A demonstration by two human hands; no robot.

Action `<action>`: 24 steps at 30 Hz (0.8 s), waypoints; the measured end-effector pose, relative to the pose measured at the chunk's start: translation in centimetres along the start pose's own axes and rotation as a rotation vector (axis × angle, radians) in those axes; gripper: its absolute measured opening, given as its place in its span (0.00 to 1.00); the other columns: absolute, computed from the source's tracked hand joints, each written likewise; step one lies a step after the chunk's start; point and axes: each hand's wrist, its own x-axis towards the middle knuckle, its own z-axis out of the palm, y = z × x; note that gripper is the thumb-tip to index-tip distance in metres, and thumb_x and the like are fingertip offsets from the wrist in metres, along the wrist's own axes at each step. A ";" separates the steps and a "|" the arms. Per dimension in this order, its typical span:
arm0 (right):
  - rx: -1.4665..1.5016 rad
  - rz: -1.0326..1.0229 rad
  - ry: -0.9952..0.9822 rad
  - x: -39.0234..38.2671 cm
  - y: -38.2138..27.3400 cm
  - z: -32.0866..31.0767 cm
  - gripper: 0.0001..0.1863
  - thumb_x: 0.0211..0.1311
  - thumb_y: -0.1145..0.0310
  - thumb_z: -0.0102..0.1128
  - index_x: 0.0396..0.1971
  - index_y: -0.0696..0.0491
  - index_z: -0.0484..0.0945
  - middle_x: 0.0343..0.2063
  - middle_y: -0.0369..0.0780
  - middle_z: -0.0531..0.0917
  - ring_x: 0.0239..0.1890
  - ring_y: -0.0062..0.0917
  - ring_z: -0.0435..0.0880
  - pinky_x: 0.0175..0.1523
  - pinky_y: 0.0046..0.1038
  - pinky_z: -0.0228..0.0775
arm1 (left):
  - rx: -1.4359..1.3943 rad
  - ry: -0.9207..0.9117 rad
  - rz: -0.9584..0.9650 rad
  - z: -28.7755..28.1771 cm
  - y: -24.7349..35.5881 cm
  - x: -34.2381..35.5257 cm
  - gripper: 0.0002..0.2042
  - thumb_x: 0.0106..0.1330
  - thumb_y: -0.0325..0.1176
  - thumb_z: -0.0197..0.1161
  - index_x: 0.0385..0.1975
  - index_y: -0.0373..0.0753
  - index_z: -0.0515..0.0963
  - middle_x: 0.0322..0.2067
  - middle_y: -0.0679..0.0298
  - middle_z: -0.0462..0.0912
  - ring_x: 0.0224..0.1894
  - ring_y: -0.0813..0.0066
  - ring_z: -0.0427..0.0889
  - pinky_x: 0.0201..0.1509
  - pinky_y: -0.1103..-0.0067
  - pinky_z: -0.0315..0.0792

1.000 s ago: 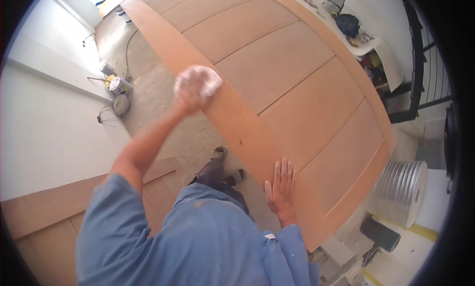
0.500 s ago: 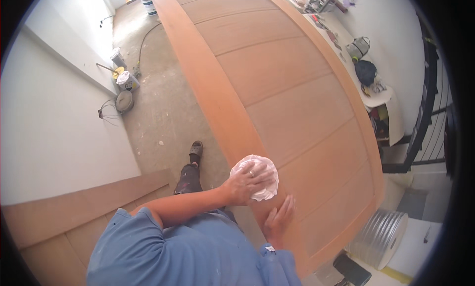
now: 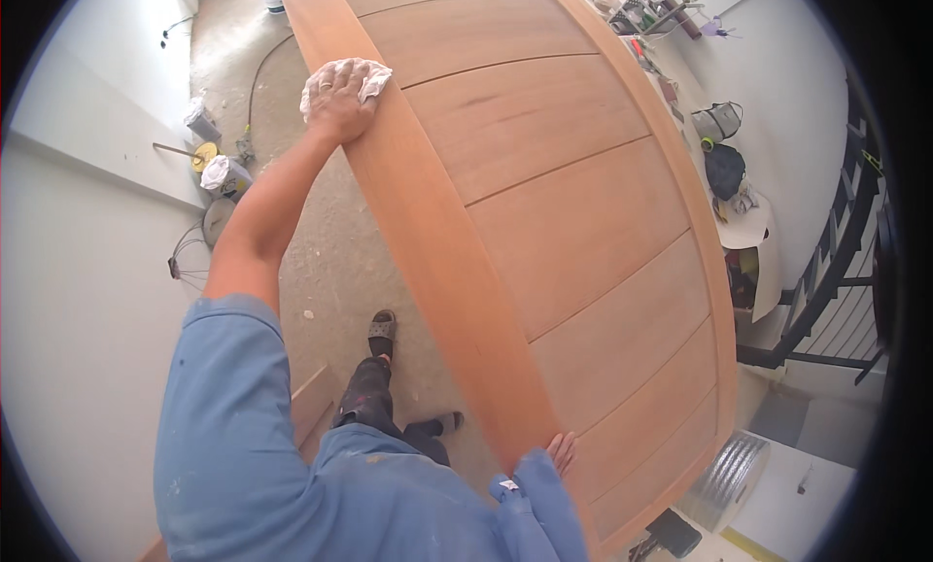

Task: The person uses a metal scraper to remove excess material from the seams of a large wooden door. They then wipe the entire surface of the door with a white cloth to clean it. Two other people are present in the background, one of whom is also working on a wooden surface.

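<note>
A large wooden door panel point(image 3: 583, 207) with grooved boards and a smooth orange-brown frame lies flat in front of me. My left hand point(image 3: 340, 113) is stretched far ahead along the left frame board point(image 3: 428, 241). It presses a crumpled white cloth point(image 3: 373, 76) onto the wood, with fingers spread over the cloth and gripping it. Close to my body, my right hand point(image 3: 562, 452) rests flat on the near part of the panel, its fingers out and nothing held. My sleeve hides much of that hand.
Left of the panel, tins point(image 3: 225, 176) and a round lid point(image 3: 218, 222) stand by the white wall. A cable point(image 3: 257, 86) crosses the floor. Tools and bags point(image 3: 724, 171) lie on a bench to the right. A silver foil roll point(image 3: 727, 476) stands at the lower right.
My left hand has slid the cloth far forward along the left frame board, from near my right hand. My right hand stays on the near part of the panel. My view has shifted.
</note>
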 end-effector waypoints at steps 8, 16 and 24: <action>0.177 0.103 -0.116 2.6 -6.2 -5.1 0.49 0.76 0.48 0.57 0.84 0.63 0.50 0.85 0.59 0.52 0.88 0.57 0.46 0.86 0.64 0.36 | -0.692 -0.116 0.531 -0.6 18.2 -31.6 0.47 0.66 0.47 0.66 0.86 0.41 0.58 0.86 0.55 0.55 0.90 0.50 0.42 0.90 0.48 0.37; 0.171 0.095 -0.155 7.2 -8.8 -6.3 0.48 0.77 0.48 0.56 0.84 0.63 0.52 0.84 0.59 0.53 0.87 0.57 0.47 0.86 0.64 0.37 | -0.633 0.021 0.431 -0.1 6.7 -15.4 0.39 0.72 0.47 0.68 0.83 0.46 0.66 0.83 0.60 0.65 0.88 0.53 0.52 0.90 0.49 0.40; 0.196 -0.004 -0.151 11.2 -7.5 -7.5 0.46 0.78 0.48 0.55 0.84 0.63 0.53 0.84 0.60 0.54 0.87 0.57 0.49 0.87 0.63 0.38 | -0.073 0.141 0.015 5.0 -13.5 11.4 0.30 0.81 0.48 0.52 0.79 0.46 0.72 0.84 0.58 0.61 0.88 0.50 0.50 0.91 0.58 0.43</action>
